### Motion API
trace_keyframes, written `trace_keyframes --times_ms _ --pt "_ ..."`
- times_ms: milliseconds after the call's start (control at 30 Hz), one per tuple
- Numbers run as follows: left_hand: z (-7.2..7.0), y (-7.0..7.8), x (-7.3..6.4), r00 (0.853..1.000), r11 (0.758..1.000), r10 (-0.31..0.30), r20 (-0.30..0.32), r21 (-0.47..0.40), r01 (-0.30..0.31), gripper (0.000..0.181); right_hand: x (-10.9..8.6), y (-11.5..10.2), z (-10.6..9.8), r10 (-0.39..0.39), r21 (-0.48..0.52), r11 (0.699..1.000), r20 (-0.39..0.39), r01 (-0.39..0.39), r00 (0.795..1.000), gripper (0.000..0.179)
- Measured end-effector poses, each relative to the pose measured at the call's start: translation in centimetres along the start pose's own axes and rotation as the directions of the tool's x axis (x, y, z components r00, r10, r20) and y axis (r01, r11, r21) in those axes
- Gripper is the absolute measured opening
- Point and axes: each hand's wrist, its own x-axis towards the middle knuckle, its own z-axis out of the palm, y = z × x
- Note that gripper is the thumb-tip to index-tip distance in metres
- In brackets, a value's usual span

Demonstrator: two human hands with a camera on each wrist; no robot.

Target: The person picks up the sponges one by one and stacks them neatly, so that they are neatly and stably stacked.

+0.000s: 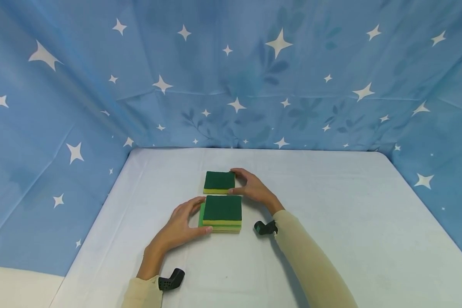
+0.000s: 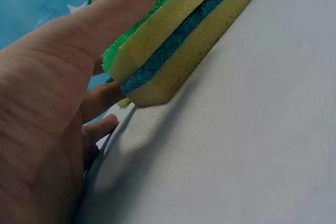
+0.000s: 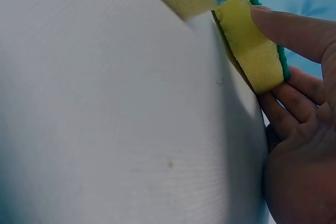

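A stack of three sponges stands near the middle of the table. On top is a yellow sponge with a dark green scouring face. Below it, in the left wrist view, lie a light-green-faced sponge and a blue-faced sponge. My left hand holds the stack from the left, thumb along the front and fingers round the far side. Just behind the stack, a single dark-green-faced sponge lies on the table. My right hand grips its right end between thumb and fingers; some fingertips are hidden behind it.
A white cloth covers the table. Blue curtains with white stars hang behind it and along both sides. Small black devices are strapped at the left wrist and the right wrist.
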Motion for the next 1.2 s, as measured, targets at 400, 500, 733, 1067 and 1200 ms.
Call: trace_keyframes --times_ms 400,500,733,1067,1200 --pt "0.1 0.1 0.1 1.000 0.999 0.020 -0.009 0.045 -0.019 0.087 -0.5 0.2 0.0 -0.011 -0.010 1.000 -0.014 0.010 1.000 0.080" --pt "0.1 0.1 0.1 1.000 0.998 0.029 -0.010 0.052 -0.029 0.087 -0.8 0.1 -0.2 -0.012 -0.006 1.000 -0.013 0.012 1.000 0.079" --pt "0.1 0.1 0.0 1.000 0.999 0.025 -0.015 0.044 -0.024 0.087 -1.3 0.0 -0.4 -0.021 0.060 0.998 -0.002 0.021 1.000 0.077" --pt "0.0 -0.1 -0.2 1.000 0.999 0.008 -0.013 0.047 -0.007 0.086 -1.6 -0.4 -1.2 0.003 0.101 0.995 0.009 -0.004 1.000 0.077" --pt "0.0 0.0 -0.1 1.000 0.999 -0.005 -0.006 0.046 0.005 0.087 -1.8 -0.3 -1.6 0.008 0.088 0.996 0.003 -0.008 1.000 0.078"
